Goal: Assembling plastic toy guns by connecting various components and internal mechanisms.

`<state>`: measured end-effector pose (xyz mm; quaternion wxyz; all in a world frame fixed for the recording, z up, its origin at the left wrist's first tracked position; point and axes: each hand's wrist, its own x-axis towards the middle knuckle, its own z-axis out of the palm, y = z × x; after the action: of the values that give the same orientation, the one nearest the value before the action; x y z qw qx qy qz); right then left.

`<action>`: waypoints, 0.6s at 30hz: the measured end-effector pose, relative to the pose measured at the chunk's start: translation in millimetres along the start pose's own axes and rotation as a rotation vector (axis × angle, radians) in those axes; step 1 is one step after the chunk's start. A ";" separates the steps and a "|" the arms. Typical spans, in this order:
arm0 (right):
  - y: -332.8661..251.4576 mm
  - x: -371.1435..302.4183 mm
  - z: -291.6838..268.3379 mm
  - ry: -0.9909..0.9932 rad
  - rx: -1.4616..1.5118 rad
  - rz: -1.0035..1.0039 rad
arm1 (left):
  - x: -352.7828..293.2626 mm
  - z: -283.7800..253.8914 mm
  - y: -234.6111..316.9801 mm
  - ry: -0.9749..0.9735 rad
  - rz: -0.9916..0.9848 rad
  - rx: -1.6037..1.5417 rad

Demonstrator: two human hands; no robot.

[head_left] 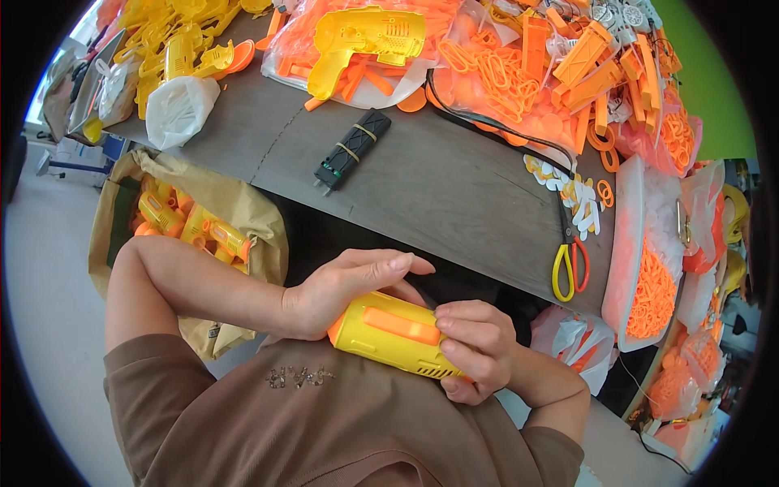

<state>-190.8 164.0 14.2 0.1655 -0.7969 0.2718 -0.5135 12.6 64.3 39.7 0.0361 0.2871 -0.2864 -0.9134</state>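
Close to my chest I hold a yellow toy gun (381, 339) with a raised orange strip along its upper side and slotted vents near its right end. My left hand (345, 292) lies against its left end, with the fingers partly hidden behind the body. My right hand (479, 349) grips the other end between thumb and fingers. On the table beyond lies a black battery-box-like part (353, 150) bound with tan rubber bands. A yellow half shell shaped like a pistol (365, 42) rests on a bag of orange parts farther back.
Scissors (565, 264) with yellow and red handles lie at the table's right, near small white and yellow pieces (580, 199). An open brown bag (251, 207) of yellow-orange toys stands left. Orange parts (495, 69) heap at the back; a white tub (621, 268) stands right.
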 end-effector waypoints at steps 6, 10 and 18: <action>24.9 8.9 -9.7 0.091 -0.234 0.074 | 44.2 -16.6 34.8 0.026 0.178 -0.073; 73.1 15.5 -15.1 0.596 -0.134 0.684 | 85.1 -27.7 52.8 0.144 0.501 -0.154; 114.4 -2.6 -31.4 0.661 -0.063 0.875 | 89.3 -49.5 18.3 0.258 0.915 1.041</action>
<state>-250.3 74.7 -36.7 0.2452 -0.4104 0.6305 -0.6115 -36.5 3.6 -28.6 0.3083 0.2240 -0.7716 -0.5094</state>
